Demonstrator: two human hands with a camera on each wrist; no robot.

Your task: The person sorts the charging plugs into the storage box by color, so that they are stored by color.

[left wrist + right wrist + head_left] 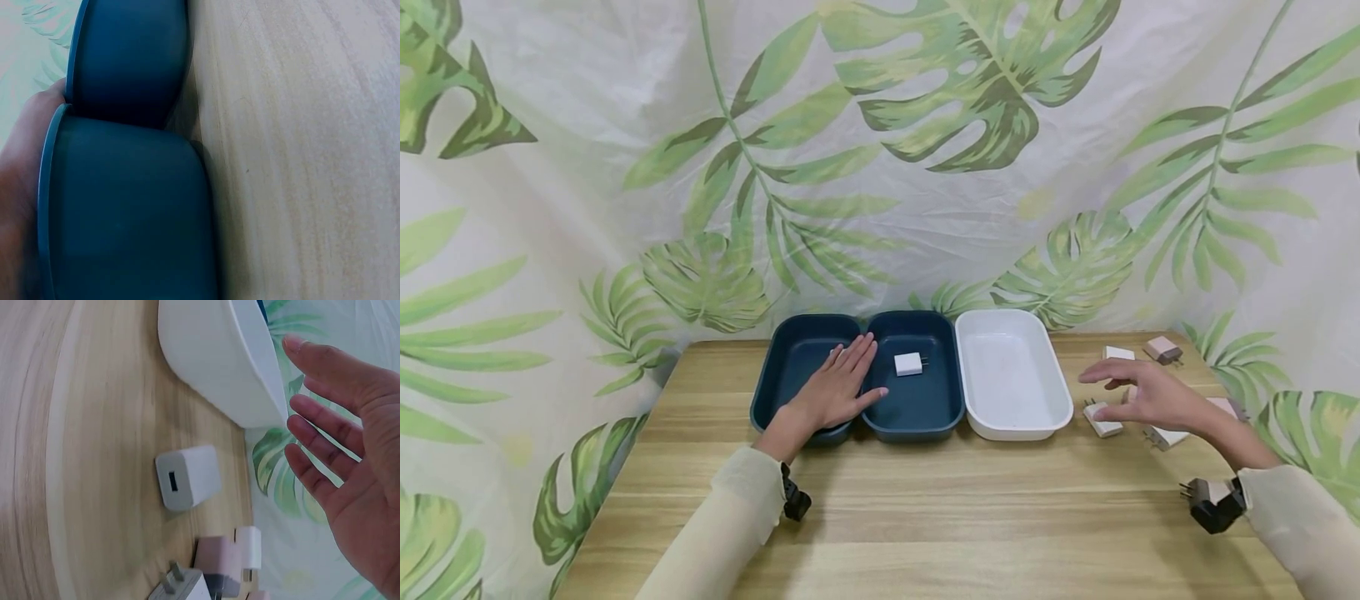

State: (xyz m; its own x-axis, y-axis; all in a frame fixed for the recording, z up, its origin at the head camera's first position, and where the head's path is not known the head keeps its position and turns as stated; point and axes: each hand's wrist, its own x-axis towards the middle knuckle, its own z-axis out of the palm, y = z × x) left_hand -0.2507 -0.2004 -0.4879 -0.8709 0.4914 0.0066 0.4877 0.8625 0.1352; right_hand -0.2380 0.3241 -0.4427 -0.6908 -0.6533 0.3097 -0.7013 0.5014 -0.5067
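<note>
My left hand [835,392] spreads over the left dark blue tray [760,392] and its side by the middle tray, fingers straight, holding nothing. A white bit shows beside its fingers, mostly hidden. The middle dark blue tray [913,425] holds a white charger plug [907,364]. My right hand [1150,392], fingers loosely bent and holding nothing, hovers right of the white tray [1018,375]. Below its fingers lies a white USB charger [1103,419], its port facing the camera in the right wrist view, where that charger [187,477] stands apart from the hand [356,437].
More chargers lie at the table's right: a white one [1118,353], a pinkish-brown one [1162,349], another white one [1167,437] under the right arm and one [1206,492] near the right wrist. A leaf-patterned cloth [925,233] hangs behind the wooden table [925,517].
</note>
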